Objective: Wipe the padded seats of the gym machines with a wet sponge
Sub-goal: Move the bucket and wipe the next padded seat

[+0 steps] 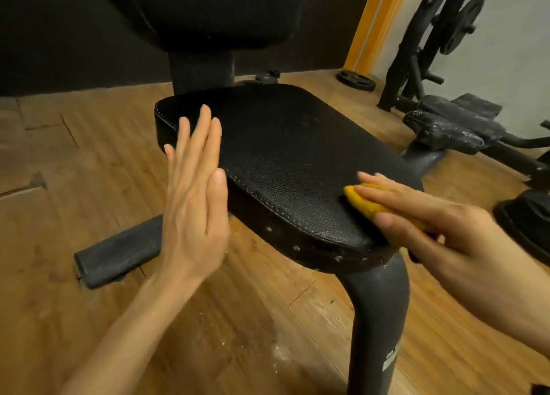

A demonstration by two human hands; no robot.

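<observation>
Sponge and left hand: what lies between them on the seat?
Head view: only bare black padded seat lies between the yellow sponge under the right hand and the left hand.

Dim, warm indoor light, from somewhere above and ahead of me by the look of it. The black seat pad (285, 156) carries a soft sheen across its grain, with small wet glints near its front edge. Backrest (208, 10) and the wall behind sink to near black, no detail there. The wooden floor (74, 144) reads orange-brown, with a faint pale glare patch low in the centre. Wide-angle bend shows at the edges: the orange pillar (376, 22) leans, floorboards curve. The whole frame is slightly soft, and my right hand (428, 216) is a little smeared.
</observation>
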